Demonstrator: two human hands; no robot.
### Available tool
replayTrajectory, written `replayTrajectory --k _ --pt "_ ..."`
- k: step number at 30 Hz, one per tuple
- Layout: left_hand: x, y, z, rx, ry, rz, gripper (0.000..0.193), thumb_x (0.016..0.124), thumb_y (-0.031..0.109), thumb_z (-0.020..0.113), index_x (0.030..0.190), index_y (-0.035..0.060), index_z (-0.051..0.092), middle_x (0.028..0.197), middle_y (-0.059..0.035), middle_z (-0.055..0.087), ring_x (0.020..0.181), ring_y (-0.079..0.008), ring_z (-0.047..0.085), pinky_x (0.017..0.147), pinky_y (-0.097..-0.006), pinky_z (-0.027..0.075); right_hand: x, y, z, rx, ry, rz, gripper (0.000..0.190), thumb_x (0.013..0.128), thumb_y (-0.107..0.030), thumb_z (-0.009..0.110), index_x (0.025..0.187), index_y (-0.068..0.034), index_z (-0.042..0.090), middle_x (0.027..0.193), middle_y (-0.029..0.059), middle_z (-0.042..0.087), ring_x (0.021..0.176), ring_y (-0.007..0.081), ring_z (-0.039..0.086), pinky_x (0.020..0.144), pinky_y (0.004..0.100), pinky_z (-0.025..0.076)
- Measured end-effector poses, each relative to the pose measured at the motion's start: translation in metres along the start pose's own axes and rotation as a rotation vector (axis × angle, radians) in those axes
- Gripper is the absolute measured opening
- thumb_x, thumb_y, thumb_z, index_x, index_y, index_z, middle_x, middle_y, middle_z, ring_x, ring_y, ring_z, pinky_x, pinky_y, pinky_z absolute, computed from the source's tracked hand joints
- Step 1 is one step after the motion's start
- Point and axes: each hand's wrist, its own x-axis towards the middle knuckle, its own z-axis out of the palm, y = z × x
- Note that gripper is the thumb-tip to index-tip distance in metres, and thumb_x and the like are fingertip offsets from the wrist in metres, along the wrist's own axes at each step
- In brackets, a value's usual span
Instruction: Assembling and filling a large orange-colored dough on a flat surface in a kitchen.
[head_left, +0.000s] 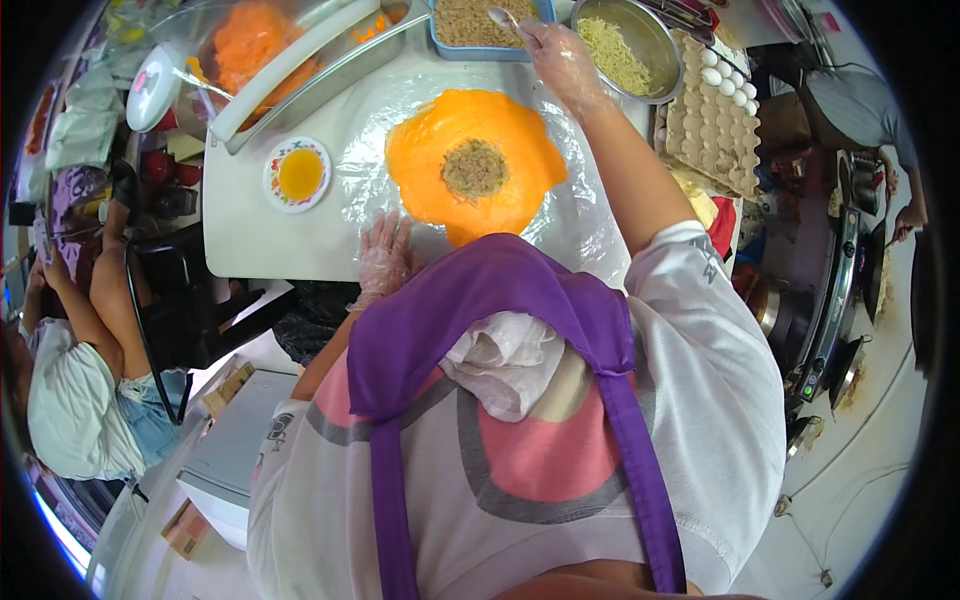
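A flattened sheet of orange dough (420, 161) lies on a shiny plastic sheet (360, 180), with a round mound of brownish filling (475, 169) at its middle. My right hand (562, 64), in a clear plastic glove, holds a spoon (502, 18) over the edge of a blue tub (480, 54) of crumbly brown filling. Beside that hand is a metal bowl (667, 84) of pale green shreds (613, 56). Gloved too, my left hand (386, 251) rests with fingers spread at the table's near edge, left of the dough, holding nothing.
A floral saucer (321, 191) holds yellow liquid. At the back left, a metal tray (390, 46) holds orange dough under plastic. Eggs (726, 86) sit in a carton (712, 142) at right. One person (67, 397) sits at left; another (862, 105) stands at right near pans.
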Motion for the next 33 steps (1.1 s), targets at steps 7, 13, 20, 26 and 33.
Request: replayTrajectory --k 7,13,20,26,33 --pt "0.013 0.011 -0.046 -1.333 0.167 -0.613 0.06 0.08 0.014 0.065 0.134 0.0043 0.041 0.134 -0.0172 0.047 0.122 -0.0347 0.047 0.106 -0.0387 0.035 -0.054 0.0 0.002 0.264 -0.22 0.042 0.042 0.081 -0.012 0.064 0.121 -0.003 0.058 0.112 0.021 0.063 0.107 0.0345 0.059 0.096 0.0361 0.046" --pt "0.061 0.043 -0.094 -0.353 0.071 -0.185 0.075 0.074 0.027 0.072 0.138 0.006 0.038 0.138 -0.0164 0.043 0.131 -0.034 0.037 0.11 -0.043 0.027 -0.128 -0.002 0.038 0.199 -0.587 0.029 0.088 0.063 -0.012 0.08 0.139 0.002 0.037 0.141 0.0201 0.041 0.133 0.0321 0.037 0.112 0.0343 0.028" --pt "0.14 0.05 -0.066 -0.01 -0.181 0.196 0.109 0.058 0.046 0.083 0.147 0.0153 0.028 0.15 -0.0077 0.033 0.143 -0.0319 0.017 0.114 -0.0542 0.011 -0.148 -0.003 0.071 0.454 -0.519 0.071 0.098 0.056 -0.013 0.084 0.14 -0.001 0.035 0.143 0.019 0.037 0.135 0.0321 0.033 0.112 0.0357 0.027" --pt "0.162 0.046 -0.063 0.023 -0.262 0.242 0.111 0.052 0.049 0.084 0.145 0.0167 0.033 0.145 -0.0034 0.042 0.142 -0.0292 0.02 0.114 -0.0559 0.008 -0.133 -0.019 0.053 0.423 -0.596 0.021 0.088 0.062 -0.005 0.078 0.14 -0.002 0.037 0.14 0.0182 0.042 0.132 0.0318 0.037 0.11 0.0367 0.031" --pt "0.161 0.043 -0.053 -0.021 -0.167 0.256 0.098 0.057 0.046 0.083 0.14 0.0162 0.041 0.135 -0.006 0.052 0.14 -0.0274 0.026 0.114 -0.0531 0.011 -0.126 -0.01 0.055 0.47 -0.619 -0.027 0.083 0.065 -0.009 0.077 0.139 -0.006 0.04 0.138 0.0165 0.045 0.128 0.0331 0.042 0.109 0.0377 0.033"
